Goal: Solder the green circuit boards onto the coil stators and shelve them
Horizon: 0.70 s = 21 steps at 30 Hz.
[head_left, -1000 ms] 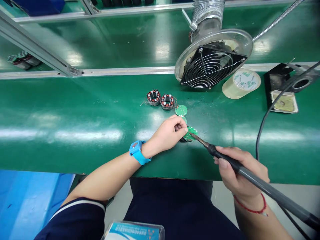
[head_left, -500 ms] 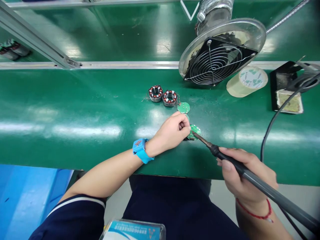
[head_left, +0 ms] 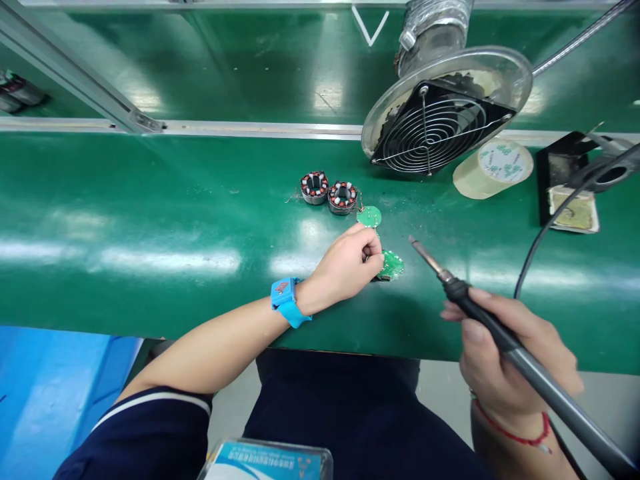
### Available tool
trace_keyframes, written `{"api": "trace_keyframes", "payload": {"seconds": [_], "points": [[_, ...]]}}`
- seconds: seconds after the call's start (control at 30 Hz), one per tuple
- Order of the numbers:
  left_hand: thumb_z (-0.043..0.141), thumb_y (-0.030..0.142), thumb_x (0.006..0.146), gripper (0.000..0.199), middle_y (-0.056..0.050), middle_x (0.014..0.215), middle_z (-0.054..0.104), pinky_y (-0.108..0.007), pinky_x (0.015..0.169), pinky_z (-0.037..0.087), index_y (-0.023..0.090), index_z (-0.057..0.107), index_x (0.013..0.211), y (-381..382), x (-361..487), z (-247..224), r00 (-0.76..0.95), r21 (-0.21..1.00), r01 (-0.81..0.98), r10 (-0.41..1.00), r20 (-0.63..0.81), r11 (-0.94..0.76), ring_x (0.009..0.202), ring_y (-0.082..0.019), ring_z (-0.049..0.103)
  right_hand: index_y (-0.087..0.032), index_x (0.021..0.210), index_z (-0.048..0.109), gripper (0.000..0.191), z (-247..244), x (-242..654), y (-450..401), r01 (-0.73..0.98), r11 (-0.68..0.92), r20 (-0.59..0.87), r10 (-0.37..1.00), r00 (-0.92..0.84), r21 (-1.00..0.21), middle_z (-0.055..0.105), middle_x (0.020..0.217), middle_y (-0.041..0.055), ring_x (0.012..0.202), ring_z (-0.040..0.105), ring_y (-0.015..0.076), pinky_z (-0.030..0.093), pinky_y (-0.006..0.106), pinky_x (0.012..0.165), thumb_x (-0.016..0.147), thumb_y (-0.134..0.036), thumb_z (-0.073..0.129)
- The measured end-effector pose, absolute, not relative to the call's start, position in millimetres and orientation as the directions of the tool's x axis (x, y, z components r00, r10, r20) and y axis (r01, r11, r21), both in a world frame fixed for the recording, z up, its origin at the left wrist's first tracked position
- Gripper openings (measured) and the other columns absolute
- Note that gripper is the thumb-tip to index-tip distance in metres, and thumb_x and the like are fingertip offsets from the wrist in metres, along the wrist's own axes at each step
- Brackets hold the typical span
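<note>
While right fingers (head_left: 505,313) grip soldering iron (head_left: 545,385), axis diagonal, tip up-left, left fingers (head_left: 371,240) pinched at board (head_left: 393,265)

Upper right: a fan grille (head_left: 427,133) is mounted within a clear hood (head_left: 505,67). Lower centre: a badge (head_left: 270,461) is seen, cut off by the frame.

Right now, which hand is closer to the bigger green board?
The left. The left hand has its fingertips at the left edge of the bigger green board. The right hand is farther off to the right, holding the soldering iron.
</note>
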<state>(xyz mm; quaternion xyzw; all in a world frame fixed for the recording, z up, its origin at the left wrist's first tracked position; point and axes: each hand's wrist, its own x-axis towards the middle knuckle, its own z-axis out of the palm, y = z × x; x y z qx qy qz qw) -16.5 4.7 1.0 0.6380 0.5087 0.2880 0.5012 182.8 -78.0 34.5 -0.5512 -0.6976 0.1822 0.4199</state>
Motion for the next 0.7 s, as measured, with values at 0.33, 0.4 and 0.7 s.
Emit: {"api": "trace_keyframes", "payload": {"seconds": [0.33, 0.4, 0.7], "points": [[0.052, 0.010, 0.075, 0.013, 0.002, 0.073, 0.045, -0.024, 0.061, 0.035, 0.017, 0.045, 0.067, 4.6, -17.6, 0.4, 0.308, 0.921, 0.388, 0.945, -0.113, -0.017, 0.067, -0.009, 0.044, -0.023, 0.135, 0.040, 0.055, 6.7, 141.2, -51.2, 0.718, 0.234, 0.141, 0.972, -0.188, -0.656, 0.058, 0.126, 0.0127, 0.112, 0.057, 0.0294, 0.050, 0.049, 0.093, 0.086, -0.033, 0.062], [0.052, 0.014, 0.078, 0.013, 0.003, 0.072, 0.046, -0.024, 0.060, 0.035, 0.017, 0.046, 0.068, 7.6, -23.2, 2.5, 0.303, 0.924, 0.382, 0.942, -0.143, 0.017, 0.065, -0.009, 0.043, -0.023, 0.133, 0.041, 0.050, 1.2, 140.0, -44.6, 0.733, 0.253, 0.143, 0.967, -0.210, -0.632, 0.059, 0.121, 0.0126, 0.107, 0.058, 0.0302, 0.050, 0.051, 0.090, 0.087, -0.029, 0.059], [0.056, 0.019, 0.082, 0.013, 0.001, 0.082, 0.056, -0.024, 0.065, 0.040, 0.015, 0.053, 0.094, 24.7, -43.8, -2.4, 0.329, 0.926, 0.335, 0.899, -0.290, 0.176, 0.071, -0.009, 0.050, -0.032, 0.141, 0.030, 0.059, 7.0, 171.7, -15.9, 0.571, 0.280, -0.020, 0.887, -0.462, -0.772, 0.049, 0.139, 0.0037, 0.128, 0.045, 0.0222, 0.037, 0.044, 0.108, 0.089, -0.022, 0.056]]}}
